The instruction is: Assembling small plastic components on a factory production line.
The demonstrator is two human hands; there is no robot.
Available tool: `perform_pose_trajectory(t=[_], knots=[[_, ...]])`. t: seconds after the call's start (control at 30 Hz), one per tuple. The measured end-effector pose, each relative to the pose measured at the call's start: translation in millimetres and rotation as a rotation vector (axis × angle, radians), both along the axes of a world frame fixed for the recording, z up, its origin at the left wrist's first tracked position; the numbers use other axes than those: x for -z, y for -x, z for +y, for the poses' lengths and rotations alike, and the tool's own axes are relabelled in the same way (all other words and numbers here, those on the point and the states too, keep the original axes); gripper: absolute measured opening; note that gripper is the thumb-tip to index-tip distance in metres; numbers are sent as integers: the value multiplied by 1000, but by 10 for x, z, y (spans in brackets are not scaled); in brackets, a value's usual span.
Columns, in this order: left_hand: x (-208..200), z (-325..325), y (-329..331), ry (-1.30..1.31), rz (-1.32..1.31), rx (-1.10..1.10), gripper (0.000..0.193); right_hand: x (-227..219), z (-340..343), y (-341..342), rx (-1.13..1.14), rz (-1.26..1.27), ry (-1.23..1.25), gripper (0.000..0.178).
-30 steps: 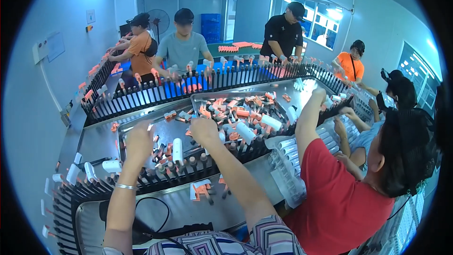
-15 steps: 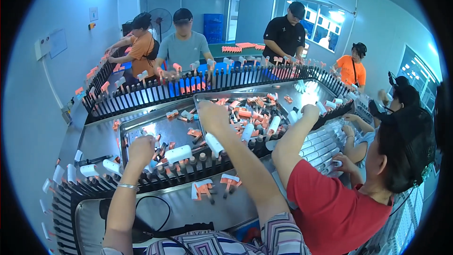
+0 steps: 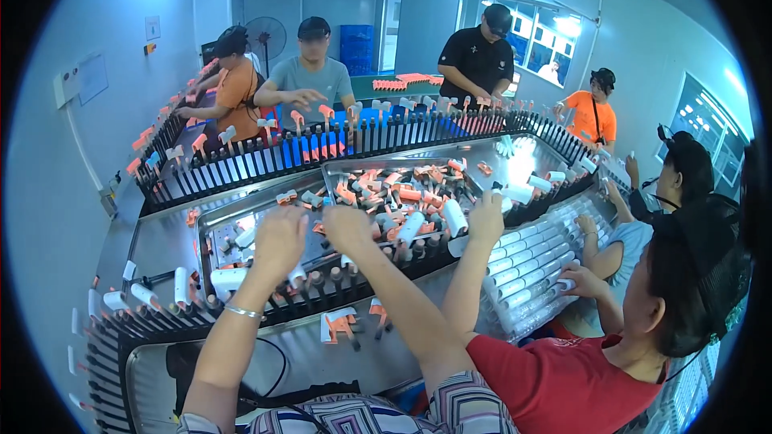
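A pale-walled room under bluish light surrounds a metal table (image 3: 310, 362) ringed with black posts (image 3: 318, 280); several co-workers stand or sit around it. The person's left hand (image 3: 281, 239) and right hand (image 3: 350, 233) are side by side above the near post row, backs up, apart from each other. The fingers of both are curled inward, their tips hidden, so I cannot tell whether either grasps anything. To the left of the left fingers, a white shell (image 3: 229, 281) sits at the near posts. Ahead and to the right of the right fingers is a pile of orange, grey and black parts (image 3: 406, 193). Nearer the body than the fingers, an orange piece (image 3: 342, 325) lies on the metal. Farther right are rows of white tubes (image 3: 527, 261), beside a co-worker in red (image 3: 539, 378).
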State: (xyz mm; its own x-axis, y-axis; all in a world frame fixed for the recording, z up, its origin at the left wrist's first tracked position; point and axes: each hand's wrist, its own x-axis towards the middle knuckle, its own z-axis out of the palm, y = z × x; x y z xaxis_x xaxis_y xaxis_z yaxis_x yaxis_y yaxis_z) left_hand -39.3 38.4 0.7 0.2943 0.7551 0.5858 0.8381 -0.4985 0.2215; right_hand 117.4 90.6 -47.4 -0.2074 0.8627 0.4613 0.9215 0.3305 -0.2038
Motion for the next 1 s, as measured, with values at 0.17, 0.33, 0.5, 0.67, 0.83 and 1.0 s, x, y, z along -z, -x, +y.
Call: perform_pose_trajectory(t=[0.17,0.33,0.5,0.67,0.83,1.0], knots=[[233,36,23,470,358,-246,28,-8,-30,216,-98,21,97,23],[283,66,493,329,301,-272,26,-408,179,-295,56,-19,-195,12],[225,-33,683,120,221,-297,18,-138,109,-842,215,-92,-61,15],[-18,8,347,-131,52,-136,18,-65,129,-539,92,-64,-4,18],[-13,111,-132,72,-7,1,21,-51,65,-251,9,17,112,21],[66,153,108,705,169,-187,47,-55,-1,253,-87,74,189,22]])
